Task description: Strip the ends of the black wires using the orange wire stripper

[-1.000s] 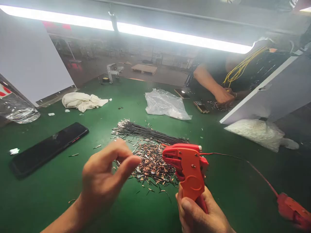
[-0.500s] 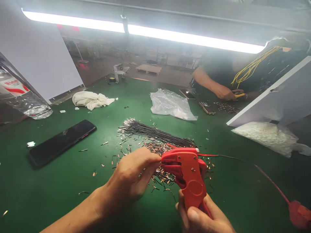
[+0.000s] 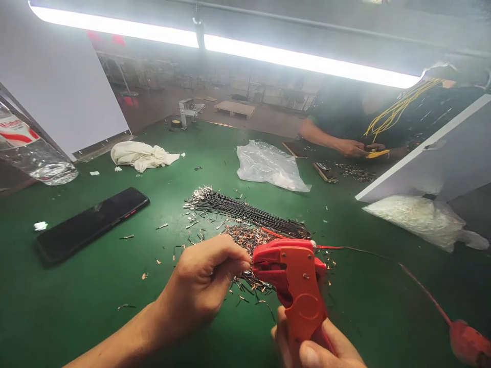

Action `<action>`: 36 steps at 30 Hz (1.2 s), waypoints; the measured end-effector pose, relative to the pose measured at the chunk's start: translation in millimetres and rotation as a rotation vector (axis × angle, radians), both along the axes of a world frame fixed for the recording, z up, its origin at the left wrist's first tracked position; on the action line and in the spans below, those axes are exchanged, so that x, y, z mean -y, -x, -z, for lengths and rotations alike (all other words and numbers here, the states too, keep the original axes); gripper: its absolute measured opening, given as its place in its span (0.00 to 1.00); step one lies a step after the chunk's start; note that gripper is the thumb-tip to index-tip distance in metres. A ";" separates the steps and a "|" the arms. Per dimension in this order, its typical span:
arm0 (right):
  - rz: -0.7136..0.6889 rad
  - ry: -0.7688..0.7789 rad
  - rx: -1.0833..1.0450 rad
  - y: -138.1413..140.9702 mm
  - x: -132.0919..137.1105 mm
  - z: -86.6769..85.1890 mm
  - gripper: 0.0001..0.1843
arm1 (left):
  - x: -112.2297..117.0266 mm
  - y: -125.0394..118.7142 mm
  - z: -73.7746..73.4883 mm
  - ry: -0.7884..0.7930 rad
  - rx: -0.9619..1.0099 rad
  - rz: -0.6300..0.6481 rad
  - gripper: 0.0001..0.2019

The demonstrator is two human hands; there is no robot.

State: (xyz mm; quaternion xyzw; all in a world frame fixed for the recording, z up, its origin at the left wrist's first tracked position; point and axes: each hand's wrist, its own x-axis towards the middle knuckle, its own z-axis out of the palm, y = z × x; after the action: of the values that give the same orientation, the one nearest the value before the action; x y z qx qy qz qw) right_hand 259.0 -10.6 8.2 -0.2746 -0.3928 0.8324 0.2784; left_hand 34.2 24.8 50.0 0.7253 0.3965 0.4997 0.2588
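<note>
In my right hand (image 3: 320, 352), at the bottom of the view, is a red wire stripper (image 3: 305, 286) with my fingers wrapped round its handles. Its jaws point left. My left hand (image 3: 207, 276) is closed in a pinch right at the jaws, on a thin dark wire (image 3: 252, 263) of which only a tiny bit shows; the fingers hide the rest. Behind the tool lies a bundle of black wires (image 3: 245, 210) with bright metal ends at the left. Around and under the jaws is a heap of short wire scraps (image 3: 245, 237), copper and black.
A black phone (image 3: 94, 222) and a water bottle (image 3: 34, 148) are at left, with a white cloth (image 3: 141, 156) behind. A plastic bag (image 3: 270, 166) lies beyond the bundle. A thin red cord (image 3: 420, 286) crosses the right side. A co-worker's hand (image 3: 353, 148) holds a yellow-handled tool.
My left fingers have moved slightly down and left at the jaws. The stripper and my right hand sit a little lower. The view has shifted slightly.
</note>
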 end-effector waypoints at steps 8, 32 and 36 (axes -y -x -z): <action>-0.063 -0.067 -0.212 -3.0 -2.0 26.6 0.15 | 1.6 -1.6 4.5 0.075 0.058 -0.052 0.08; -0.059 -0.008 -0.029 1.0 -6.1 -8.3 0.25 | 1.7 1.6 14.9 0.402 0.350 0.024 0.10; -0.068 -0.036 -0.098 -0.1 -7.2 0.5 0.23 | 2.0 1.5 13.9 0.386 0.325 0.007 0.10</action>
State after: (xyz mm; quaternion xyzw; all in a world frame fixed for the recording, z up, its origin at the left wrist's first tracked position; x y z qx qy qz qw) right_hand 259.1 -3.4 7.7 -0.2151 -0.4028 0.8465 0.2736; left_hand 32.7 22.8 36.1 0.5739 0.4350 0.5240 0.4547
